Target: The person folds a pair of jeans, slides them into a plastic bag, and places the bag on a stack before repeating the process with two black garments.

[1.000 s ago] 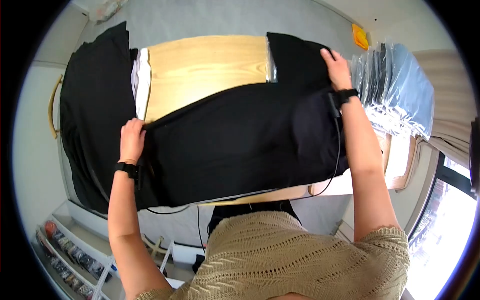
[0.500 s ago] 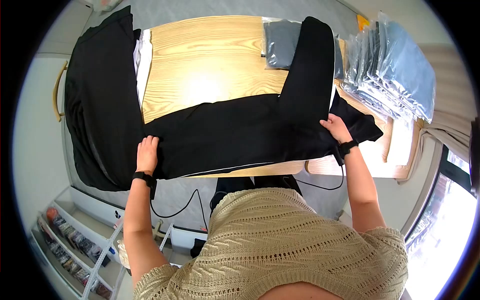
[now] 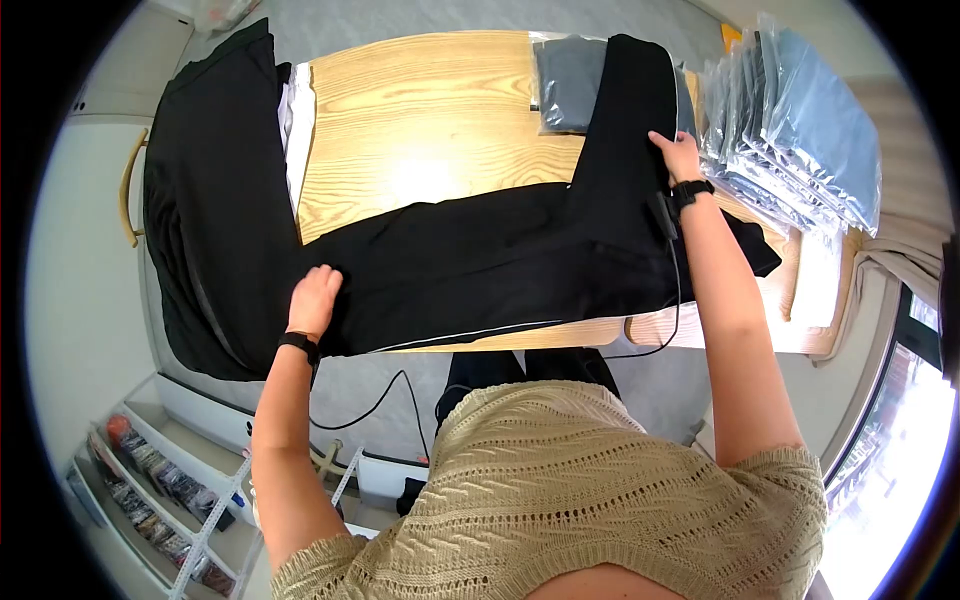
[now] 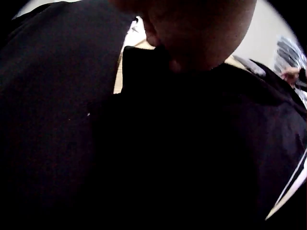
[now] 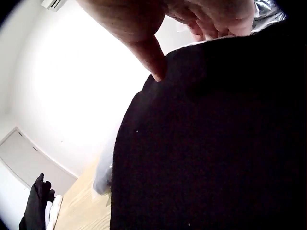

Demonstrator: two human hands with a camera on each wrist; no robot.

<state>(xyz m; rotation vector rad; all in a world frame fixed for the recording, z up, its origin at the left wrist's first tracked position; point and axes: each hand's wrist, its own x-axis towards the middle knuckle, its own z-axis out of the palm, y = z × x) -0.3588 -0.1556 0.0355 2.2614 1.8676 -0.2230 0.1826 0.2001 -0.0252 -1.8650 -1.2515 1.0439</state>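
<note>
A long black garment (image 3: 460,240) with thin white piping lies across the wooden table, and one narrow part of it points up toward the table's far edge. My left hand (image 3: 316,298) grips the cloth near its left end with curled fingers; dark fabric surrounds the hand in the left wrist view. On the right edge of the upward part, my right hand (image 3: 680,157) pinches the cloth. In the right wrist view its thumb (image 5: 152,62) lies on the near face, while the other fingers reach over the piped edge and are partly hidden.
More black clothing (image 3: 215,200) covers the table's left end, beside a folded white cloth (image 3: 300,130). A bagged grey garment (image 3: 565,80) lies partly under the black part. Several clear-bagged garments (image 3: 800,130) stand stacked at the right. A cable (image 3: 385,395) hangs below the table edge.
The raised cloth has come down onto the table, uncovering the bagged grey garment. My right hand moved down toward me, then back up along the piped edge. My left hand has shifted right.
</note>
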